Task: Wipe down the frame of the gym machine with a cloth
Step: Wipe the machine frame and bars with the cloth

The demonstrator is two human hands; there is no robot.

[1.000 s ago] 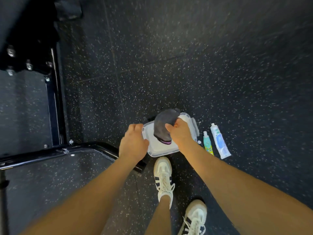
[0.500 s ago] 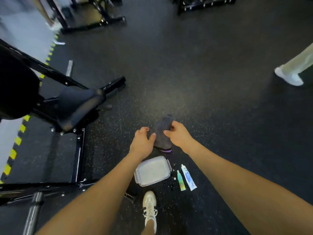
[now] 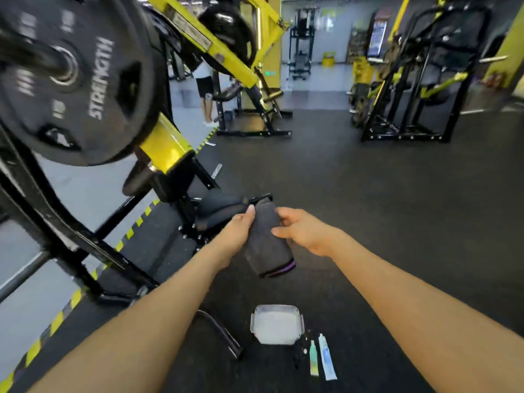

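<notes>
I read "STRENGTH" in white raised letters on the black weight plate (image 3: 76,78) at upper left; its other markings are blurred. Label on the yellow beam (image 3: 195,34) and the two floor tubes (image 3: 320,355): unreadable.

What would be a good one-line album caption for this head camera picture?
Both hands, left hand and right hand, hold a dark cloth beside a yellow-and-black gym machine.
</notes>
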